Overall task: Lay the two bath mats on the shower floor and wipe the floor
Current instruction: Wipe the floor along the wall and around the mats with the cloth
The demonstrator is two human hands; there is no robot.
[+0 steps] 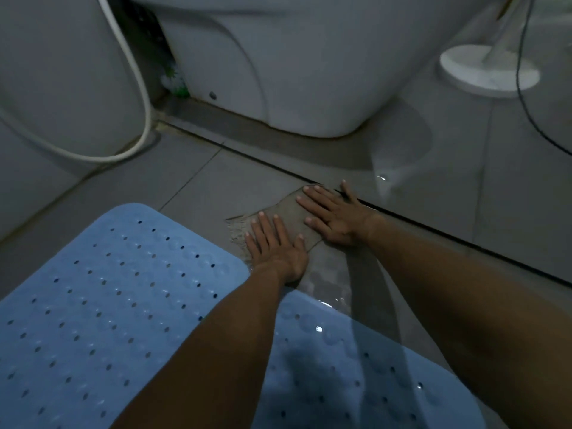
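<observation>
Both palms flat, fingers spread, left hand [275, 249] and right hand [332, 216] pressing the cloth [286, 212] onto the wet floor [192, 181], just beyond the blue mat [108, 289]; nothing clenched, cloth's length running near-left to far-right

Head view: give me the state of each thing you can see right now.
Left hand: flat, pressing on the cloth.
Right hand: flat, pressing on the cloth.
Cloth: spread flat on the tiles.
Left blue mat: laid flat.
Right blue mat: laid flat, wet.
Floor: wet near the toilet.
</observation>
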